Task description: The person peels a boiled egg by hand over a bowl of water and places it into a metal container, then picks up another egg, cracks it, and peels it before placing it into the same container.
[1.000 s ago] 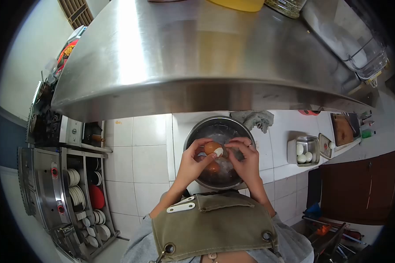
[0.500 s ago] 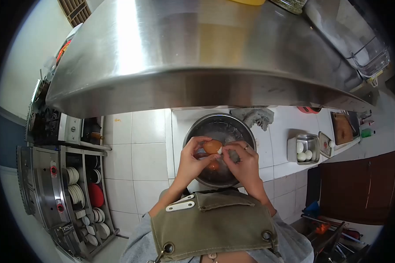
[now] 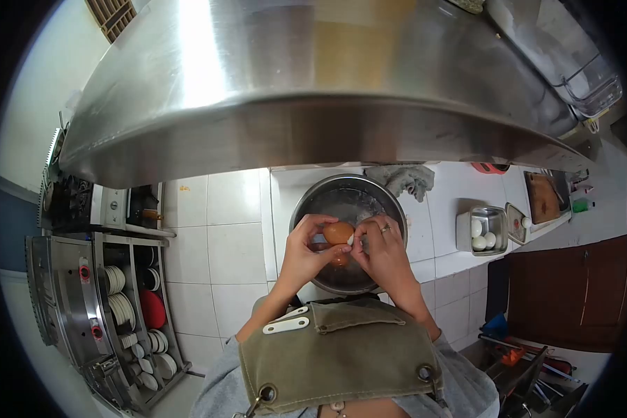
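Over a round metal pot [image 3: 305,202] of water, my left hand [image 3: 304,247] grips a brown egg [image 3: 338,233] between thumb and fingers. White shows at the egg's right end, where part of the shell is off. Pinched against that end are the thumb and fingers of my right hand [image 3: 382,247]; any bit of shell between them is too small to make out. Below the held egg, another brown egg [image 3: 339,260] lies in the pot, partly hidden by my left hand.
A metal container [image 3: 465,244] with several white eggs [image 3: 478,242] stands on the white counter to the right, beside its lid [image 3: 516,224]. Behind the pot lies a grey cloth [image 3: 407,180]. A steel shelf [image 3: 313,129] overhangs the counter. Plates [image 3: 120,311] fill a rack at left.
My right hand has turned slightly and its fingers have curled closer against the egg's peeled end. My left hand still holds the egg in nearly the same place.
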The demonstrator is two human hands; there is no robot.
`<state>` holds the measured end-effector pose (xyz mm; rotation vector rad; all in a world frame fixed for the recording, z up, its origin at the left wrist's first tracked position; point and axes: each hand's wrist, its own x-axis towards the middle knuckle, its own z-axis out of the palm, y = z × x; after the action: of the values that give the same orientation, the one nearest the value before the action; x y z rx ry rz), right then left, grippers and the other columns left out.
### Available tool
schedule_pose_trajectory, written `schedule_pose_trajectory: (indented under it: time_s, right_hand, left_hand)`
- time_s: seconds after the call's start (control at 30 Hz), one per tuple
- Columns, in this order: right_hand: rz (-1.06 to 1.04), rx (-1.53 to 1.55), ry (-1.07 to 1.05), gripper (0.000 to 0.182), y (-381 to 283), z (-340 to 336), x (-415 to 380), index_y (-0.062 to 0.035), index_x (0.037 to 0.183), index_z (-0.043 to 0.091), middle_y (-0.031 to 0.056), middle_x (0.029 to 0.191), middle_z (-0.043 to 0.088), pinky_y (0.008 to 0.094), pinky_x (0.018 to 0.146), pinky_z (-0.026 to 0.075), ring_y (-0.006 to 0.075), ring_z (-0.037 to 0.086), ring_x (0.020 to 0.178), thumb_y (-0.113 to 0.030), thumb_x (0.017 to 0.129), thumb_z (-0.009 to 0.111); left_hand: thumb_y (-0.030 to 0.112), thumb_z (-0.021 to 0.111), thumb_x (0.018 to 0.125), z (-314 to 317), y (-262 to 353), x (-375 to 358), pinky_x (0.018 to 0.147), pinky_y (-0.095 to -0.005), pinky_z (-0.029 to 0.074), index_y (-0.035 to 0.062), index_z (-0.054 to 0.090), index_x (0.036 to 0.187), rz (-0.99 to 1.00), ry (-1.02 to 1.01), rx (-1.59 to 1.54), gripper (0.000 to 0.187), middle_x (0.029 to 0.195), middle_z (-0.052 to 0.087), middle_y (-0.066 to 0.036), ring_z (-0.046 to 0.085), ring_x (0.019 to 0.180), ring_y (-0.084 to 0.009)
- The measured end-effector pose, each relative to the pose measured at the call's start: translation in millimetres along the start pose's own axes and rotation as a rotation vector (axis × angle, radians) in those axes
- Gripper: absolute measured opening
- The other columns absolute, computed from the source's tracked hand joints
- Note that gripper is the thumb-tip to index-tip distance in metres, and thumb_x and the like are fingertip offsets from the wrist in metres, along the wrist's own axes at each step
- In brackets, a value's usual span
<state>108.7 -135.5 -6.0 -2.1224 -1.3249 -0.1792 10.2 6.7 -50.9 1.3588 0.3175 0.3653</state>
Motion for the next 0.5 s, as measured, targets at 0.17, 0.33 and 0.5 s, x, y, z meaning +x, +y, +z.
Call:
schedule_pose_trajectory:
  time_s: [0.17,0.33,0.5]
  right_hand:
    - [-0.009,0.057,-0.047,0.024,1.5,0.3,0.1,-0.0042,0.092,0.053,0.0111,0.091,0.057,0.0452,0.093,0.043,0.0338,0.057,0.094,-0.005,0.074,0.069]
    - [0.054,0.101,0.007,0.024,1.7,0.3,-1.9,-0.0040,0.094,0.055,0.0117,0.092,0.058,0.0444,0.091,0.043,0.0338,0.058,0.094,-0.003,0.075,0.070]
    - [0.026,0.077,0.101,0.022,2.2,-0.5,-0.6,-0.0047,0.096,0.063,0.0095,0.091,0.063,0.0419,0.087,0.047,0.0291,0.061,0.087,-0.002,0.076,0.071]
  left_hand:
    - [0.000,0.080,0.073,1.7,0.6,0.0,0.081,-0.0311,0.059,0.0009,0.054,0.115,-0.025,0.017,-0.027,0.049,0.114,0.057,-0.007,0.062,0.105,-0.0179]
    - [-0.002,0.079,0.074,1.9,-1.8,0.7,0.081,-0.0296,0.058,0.0004,0.052,0.117,0.013,0.052,-0.096,0.051,0.115,0.057,-0.008,0.060,0.108,-0.0176]
    - [-0.001,0.081,0.073,2.6,-3.0,-0.3,0.080,-0.0294,0.058,0.0007,0.052,0.114,0.025,0.073,-0.043,0.050,0.115,0.057,-0.008,0.060,0.108,-0.0177]
